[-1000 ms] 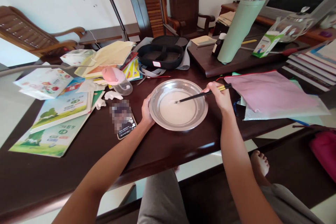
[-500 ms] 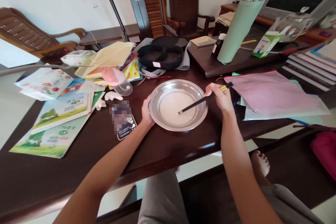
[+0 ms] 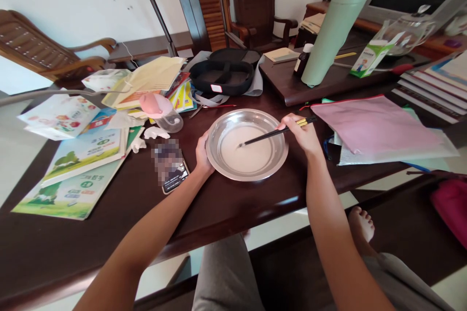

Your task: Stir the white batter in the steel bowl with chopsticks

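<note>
A round metal basin (image 3: pixel 215 165) stands on the dark wooden table, with a milky white liquid (image 3: pixel 251 158) in its bottom. My left hand (image 3: pixel 204 154) grips the basin's left rim; part of its fingers is hidden by the wall. In my right hand (image 3: pixel 299 132), fingers wrapped round, is a pair of black chopsticks (image 3: pixel 264 136) with gold bands near the top. Their tips dip into the liquid left of the middle. A phone (image 3: pixel 170 167) with a lit screen lies left of my left wrist.
Workbooks (image 3: pixel 73 187), a tissue pack (image 3: pixel 60 116) and a pink-lidded cup (image 3: pixel 160 112) lie to the left. Behind the basin is an open black case (image 3: pixel 222 75). A green thermos (image 3: pixel 333 34) stands on a raised board, and a pink zip pouch (image 3: pixel 379 126) lies right.
The chopstick tips have moved left through the liquid, and my right hand has shifted slightly left with them. My left hand stays on the basin's rim.
</note>
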Demonstrator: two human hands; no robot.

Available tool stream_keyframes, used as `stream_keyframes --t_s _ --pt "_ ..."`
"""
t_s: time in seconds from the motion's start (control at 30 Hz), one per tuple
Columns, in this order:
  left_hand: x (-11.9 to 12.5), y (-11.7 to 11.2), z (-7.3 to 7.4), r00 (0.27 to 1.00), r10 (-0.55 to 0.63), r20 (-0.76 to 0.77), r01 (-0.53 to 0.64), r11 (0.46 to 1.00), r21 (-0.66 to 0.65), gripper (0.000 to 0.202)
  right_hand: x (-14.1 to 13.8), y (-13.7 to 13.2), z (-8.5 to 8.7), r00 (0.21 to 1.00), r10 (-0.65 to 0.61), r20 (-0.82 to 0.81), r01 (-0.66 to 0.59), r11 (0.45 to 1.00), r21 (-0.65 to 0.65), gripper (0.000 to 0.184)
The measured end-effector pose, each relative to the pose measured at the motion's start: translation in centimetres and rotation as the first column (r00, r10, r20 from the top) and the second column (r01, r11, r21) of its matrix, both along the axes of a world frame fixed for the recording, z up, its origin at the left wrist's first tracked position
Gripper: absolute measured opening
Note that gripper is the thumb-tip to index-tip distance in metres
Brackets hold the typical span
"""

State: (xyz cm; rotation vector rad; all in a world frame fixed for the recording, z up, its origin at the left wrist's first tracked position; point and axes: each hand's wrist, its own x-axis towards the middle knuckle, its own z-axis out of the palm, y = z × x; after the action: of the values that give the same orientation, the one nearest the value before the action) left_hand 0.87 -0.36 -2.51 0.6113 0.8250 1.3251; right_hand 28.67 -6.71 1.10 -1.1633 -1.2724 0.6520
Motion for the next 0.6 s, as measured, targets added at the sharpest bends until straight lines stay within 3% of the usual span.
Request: stream_keyframes --t_s 0.13,0.3,0.47,0.6 --pt "0.04 -0.02 0.09 1.000 -0.007 0.006 0.007 1.000 -0.018 0.019 0.35 0.11 -0.25 0.986 -0.117 -0.117 0.125 0.990 0.060 0.050" --pt "0.06 0.03 0.10 1.000 0.007 0.009 -0.007 1.000 -0.021 0.015 0.03 0.08 -0.14 0.999 0.030 -0.023 -0.030 1.000 0.009 0.049" --pt "0.06 0.03 0.12 1.000 -0.001 -0.002 0.000 1.000 -0.007 0.017 0.38 0.13 -0.34 0.992 -0.096 -0.084 0.103 0.991 0.081 0.047" --pt "0.10 0.05 0.09 1.000 0.009 0.000 -0.009 1.000 0.002 0.016 0.25 0.02 -0.30 0.997 0.017 -0.070 -0.013 0.998 0.056 0.050"
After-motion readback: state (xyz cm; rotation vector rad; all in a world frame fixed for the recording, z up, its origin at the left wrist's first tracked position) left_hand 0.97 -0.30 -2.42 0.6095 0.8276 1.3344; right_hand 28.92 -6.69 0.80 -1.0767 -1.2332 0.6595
